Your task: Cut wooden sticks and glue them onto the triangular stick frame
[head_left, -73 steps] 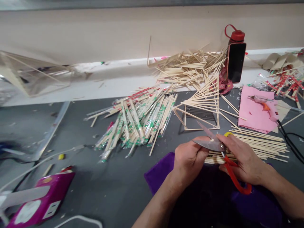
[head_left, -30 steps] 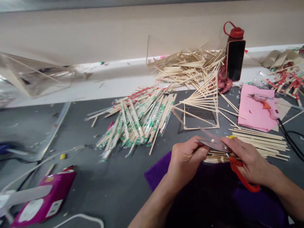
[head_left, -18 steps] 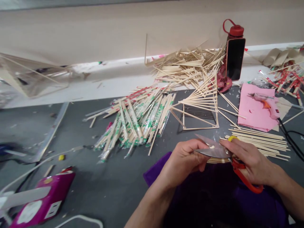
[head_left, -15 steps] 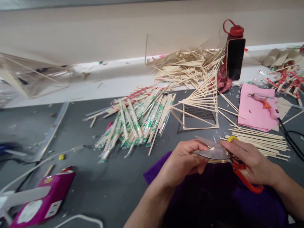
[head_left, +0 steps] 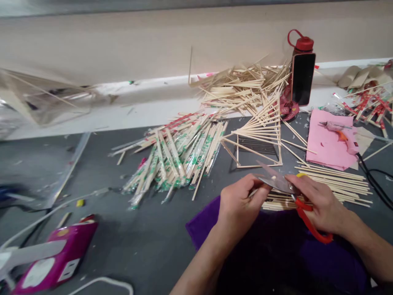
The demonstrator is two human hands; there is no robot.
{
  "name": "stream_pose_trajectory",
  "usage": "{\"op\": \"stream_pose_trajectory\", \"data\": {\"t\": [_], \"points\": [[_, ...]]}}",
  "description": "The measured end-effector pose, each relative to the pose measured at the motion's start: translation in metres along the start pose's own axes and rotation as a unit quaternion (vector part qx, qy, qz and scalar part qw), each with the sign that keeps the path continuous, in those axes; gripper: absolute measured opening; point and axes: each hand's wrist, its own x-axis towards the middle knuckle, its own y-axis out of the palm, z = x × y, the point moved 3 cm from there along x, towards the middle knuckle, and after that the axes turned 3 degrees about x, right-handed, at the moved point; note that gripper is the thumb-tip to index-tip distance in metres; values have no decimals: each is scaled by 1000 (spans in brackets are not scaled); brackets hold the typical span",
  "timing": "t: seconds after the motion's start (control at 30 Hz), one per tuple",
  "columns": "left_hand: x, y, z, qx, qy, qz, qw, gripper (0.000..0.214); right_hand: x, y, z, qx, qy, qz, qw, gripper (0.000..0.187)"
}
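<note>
My right hand (head_left: 316,198) grips red-handled scissors (head_left: 281,183), their steel blades pointing left and slightly apart. Fingers of my left hand (head_left: 241,203) are pinched together at the blades around a thin bamboo stick (head_left: 254,191), mostly hidden by the fingers. Both hands hover over a purple cloth (head_left: 205,227) at the near edge. Just behind them lies a row of bare bamboo sticks (head_left: 334,184). A square frame of glued sticks (head_left: 260,139) stands further back.
Wrapped chopsticks (head_left: 175,155) lie heaped at centre, loose sticks (head_left: 242,88) behind. A red bottle with a phone (head_left: 302,78) stands at the back. A glue gun (head_left: 339,133) rests on pink paper (head_left: 327,141), its black cord (head_left: 374,184) at right. A magenta box (head_left: 53,262) sits near left.
The scissors and both hands shifted a little up and left. The blades, nearly together half a second ago, now show a small gap. Left fingers stay pinched at the blades.
</note>
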Motion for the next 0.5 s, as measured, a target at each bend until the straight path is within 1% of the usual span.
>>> {"op": "stream_pose_trajectory", "data": {"t": [0.03, 0.07, 0.1, 0.13, 0.2, 0.3, 0.37, 0.43, 0.5], "points": [[-1, 0, -4, 77, 64, -55, 993, 12, -1, 1, 0, 5, 14, -8, 1000, 56], [-2, 1, -7, 137, 120, -99, 978, 13, -2, 3, -1, 12, 27, -13, 999, 57], [-3, 2, -9, 181, 165, -129, 961, 13, -2, 5, 0, 19, 39, -16, 999, 58], [-4, 3, -11, 211, 201, -150, 945, 13, -3, 6, 1, 25, 45, -19, 998, 58], [-5, 4, -13, 250, 244, -164, 922, 15, -3, 9, 3, 31, 45, -22, 998, 58], [-4, 3, -14, 281, 270, -152, 908, 23, -3, 11, 6, 39, 36, -29, 998, 57], [-5, 2, -16, 288, 272, -141, 907, 26, -3, 11, 6, 44, 36, -28, 998, 56], [-5, 0, -18, 282, 261, -122, 915, 28, -4, 10, 5, 46, 32, -23, 998, 55], [-5, -2, -20, 259, 242, -98, 930, 28, -5, 8, 4, 42, 25, -15, 999, 55]]}}
